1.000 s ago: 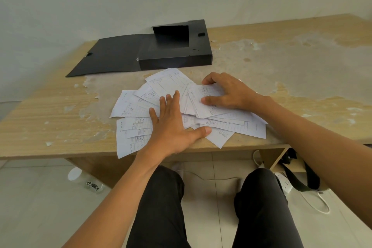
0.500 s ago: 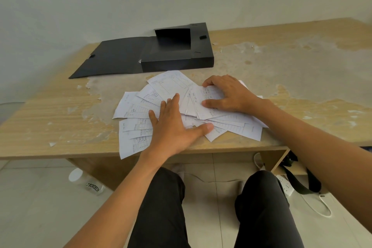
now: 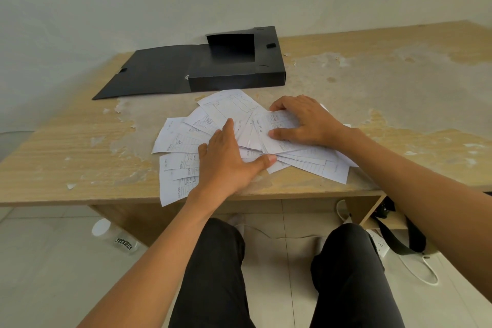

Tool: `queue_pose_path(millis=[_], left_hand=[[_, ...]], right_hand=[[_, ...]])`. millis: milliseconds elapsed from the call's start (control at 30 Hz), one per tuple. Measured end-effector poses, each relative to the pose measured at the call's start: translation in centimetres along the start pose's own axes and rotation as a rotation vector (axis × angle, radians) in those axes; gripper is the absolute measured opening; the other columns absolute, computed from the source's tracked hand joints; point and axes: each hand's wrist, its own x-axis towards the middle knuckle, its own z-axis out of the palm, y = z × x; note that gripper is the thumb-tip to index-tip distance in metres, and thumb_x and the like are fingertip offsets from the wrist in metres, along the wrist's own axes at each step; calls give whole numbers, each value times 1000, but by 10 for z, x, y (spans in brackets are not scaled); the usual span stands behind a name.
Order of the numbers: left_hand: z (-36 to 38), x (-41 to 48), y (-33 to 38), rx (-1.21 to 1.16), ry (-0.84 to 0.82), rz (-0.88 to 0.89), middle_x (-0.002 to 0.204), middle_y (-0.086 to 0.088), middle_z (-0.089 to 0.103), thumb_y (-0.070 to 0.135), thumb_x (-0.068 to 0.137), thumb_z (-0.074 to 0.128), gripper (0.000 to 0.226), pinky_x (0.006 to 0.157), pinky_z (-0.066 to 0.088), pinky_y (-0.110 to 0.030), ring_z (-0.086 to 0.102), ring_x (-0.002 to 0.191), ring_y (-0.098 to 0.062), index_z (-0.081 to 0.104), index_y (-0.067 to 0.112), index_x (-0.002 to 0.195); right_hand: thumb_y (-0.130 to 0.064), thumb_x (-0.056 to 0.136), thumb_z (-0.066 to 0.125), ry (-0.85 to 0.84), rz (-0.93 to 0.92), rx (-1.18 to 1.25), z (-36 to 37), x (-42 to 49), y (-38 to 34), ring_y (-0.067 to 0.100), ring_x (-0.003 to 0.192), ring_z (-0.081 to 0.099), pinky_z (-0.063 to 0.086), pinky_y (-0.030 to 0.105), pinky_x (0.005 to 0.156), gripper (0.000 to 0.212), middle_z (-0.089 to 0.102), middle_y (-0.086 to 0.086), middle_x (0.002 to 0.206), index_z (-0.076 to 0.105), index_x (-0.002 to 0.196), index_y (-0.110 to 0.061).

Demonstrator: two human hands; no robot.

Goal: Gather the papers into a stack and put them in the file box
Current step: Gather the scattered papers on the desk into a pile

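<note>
Several white printed papers lie fanned out and overlapping near the front edge of the wooden table. My left hand presses flat on the middle of the pile, fingers together, thumb spread right. My right hand rests on the pile's right part, fingers curled over one sheet's far edge and thumb on its face. Behind the papers lies the black file box, open, its lid flat to the left.
The tabletop veneer is worn and peeling across the middle and right. A wall stands right behind the table. Under the table are my knees, a plastic jar on the floor, a white power strip with cable, and a black strap.
The papers at the right have been drawn leftward under my right hand, so the pile is tighter. My left hand has slid slightly toward the centre. The box has not moved.
</note>
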Motion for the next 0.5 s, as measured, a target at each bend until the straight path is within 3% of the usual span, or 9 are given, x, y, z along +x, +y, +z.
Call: queue_pose_path(millis=[200, 333, 500], left_hand=[[-2, 0, 0, 77, -2, 26, 152, -4, 32, 83, 62, 53, 113, 108, 27, -50, 31, 136, -27, 11, 23, 148], [-9, -1, 1, 105, -52, 10, 152, -4, 32, 99, 33, 34, 141, 106, 29, -47, 33, 134, -27, 9, 23, 148], [-13, 0, 5, 76, -69, -6, 152, -3, 31, 93, 39, 46, 135, 106, 26, -47, 31, 134, -27, 10, 21, 148]], right_hand=[[-48, 83, 63, 15, 6, -9, 1, 0, -3, 20, 113, 49, 31, 38, 103, 52, 56, 1, 128, 50, 125, -19], [-49, 83, 62, -12, 14, -8, 0, 1, -3, 19, 115, 47, 34, 37, 100, 52, 54, 0, 129, 49, 125, -21], [-57, 85, 54, -61, 15, -33, -5, 4, -3, 17, 109, 49, 38, 36, 95, 52, 55, -1, 125, 50, 122, -22]])
